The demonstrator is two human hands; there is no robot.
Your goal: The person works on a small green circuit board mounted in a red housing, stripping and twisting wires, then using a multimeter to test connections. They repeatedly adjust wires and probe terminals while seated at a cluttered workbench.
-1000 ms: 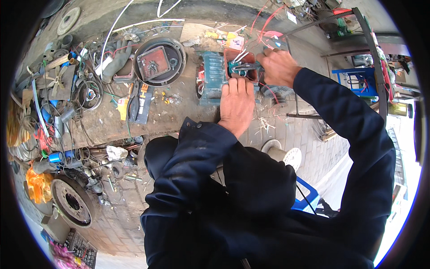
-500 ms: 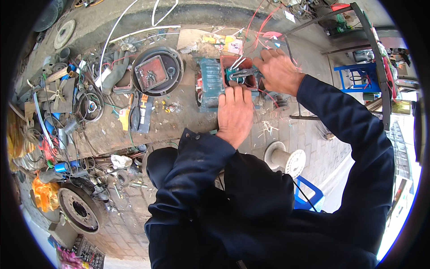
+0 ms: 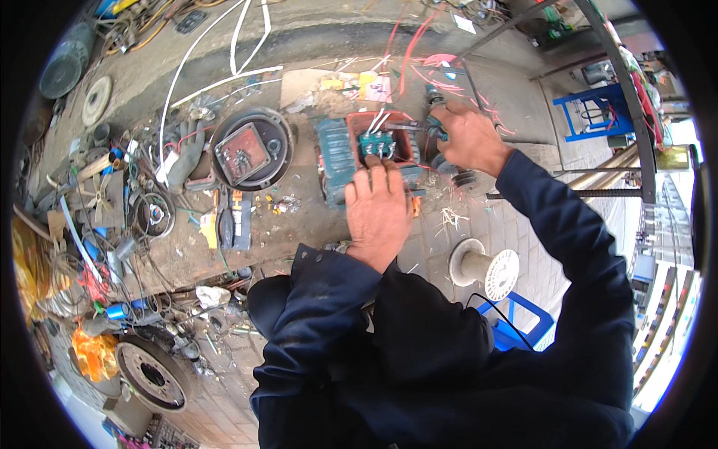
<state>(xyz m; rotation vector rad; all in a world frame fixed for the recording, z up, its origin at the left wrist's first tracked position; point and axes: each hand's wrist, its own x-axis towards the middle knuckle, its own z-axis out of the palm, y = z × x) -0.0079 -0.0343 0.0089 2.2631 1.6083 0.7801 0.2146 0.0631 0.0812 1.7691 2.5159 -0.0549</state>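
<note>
Your left hand (image 3: 378, 213) lies flat, fingers spread, on the green motor (image 3: 338, 159), while your right hand (image 3: 470, 137) is closed around a tool handle (image 3: 435, 127) beside it.

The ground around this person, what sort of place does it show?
Probably an outdoor repair workshop for electric motors. A teal motor with its terminal box open lies on the ground, beside a round motor cover, scattered tools and wires, and an empty wire spool.
</note>
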